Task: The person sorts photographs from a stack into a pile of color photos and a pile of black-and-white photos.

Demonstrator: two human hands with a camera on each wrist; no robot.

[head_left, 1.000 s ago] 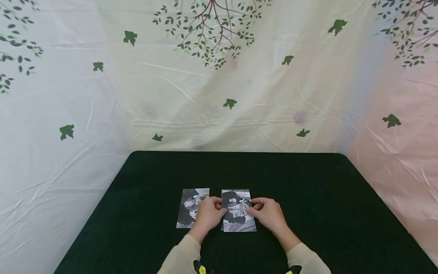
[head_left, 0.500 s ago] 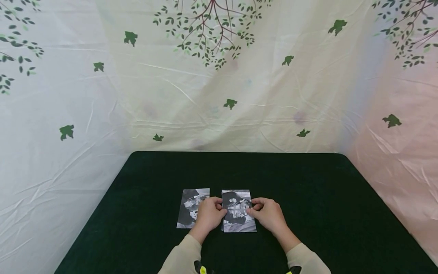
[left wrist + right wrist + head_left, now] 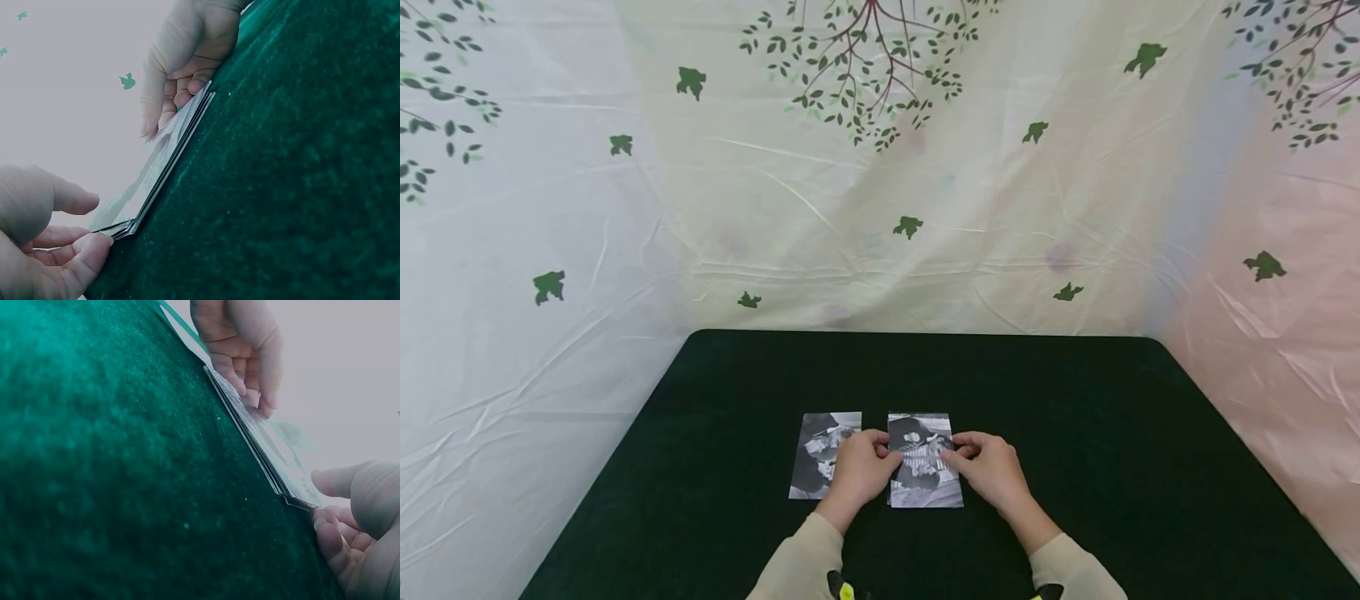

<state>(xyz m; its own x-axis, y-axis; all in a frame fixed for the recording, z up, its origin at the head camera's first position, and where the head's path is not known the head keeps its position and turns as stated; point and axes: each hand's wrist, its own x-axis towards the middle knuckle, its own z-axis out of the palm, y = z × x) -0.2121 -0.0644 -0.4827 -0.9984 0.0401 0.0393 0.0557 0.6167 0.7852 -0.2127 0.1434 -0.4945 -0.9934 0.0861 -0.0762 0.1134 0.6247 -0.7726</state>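
Observation:
A small stack of black-and-white photo prints (image 3: pixel 921 483) lies on the dark green cloth, with edges not quite flush. My left hand (image 3: pixel 861 471) holds its left long edge, thumb on top and fingers at the side. At the opposite edge my right hand (image 3: pixel 988 467) grips the same stack in a mirrored way. Several thin layers of the stack (image 3: pixel 164 172) show from the side in the left wrist view, one lifted slightly at the left fingertips. Another photo print (image 3: pixel 812 454) lies flat to the left, partly hidden beneath my left hand.
The green cloth-covered table (image 3: pixel 1075 400) has rounded far corners. Behind it hangs a pale curtain (image 3: pixel 820 208) printed with branches and green birds, which also runs along both sides. Light sleeves (image 3: pixel 801 558) and dark wrist straps with yellow show at the bottom.

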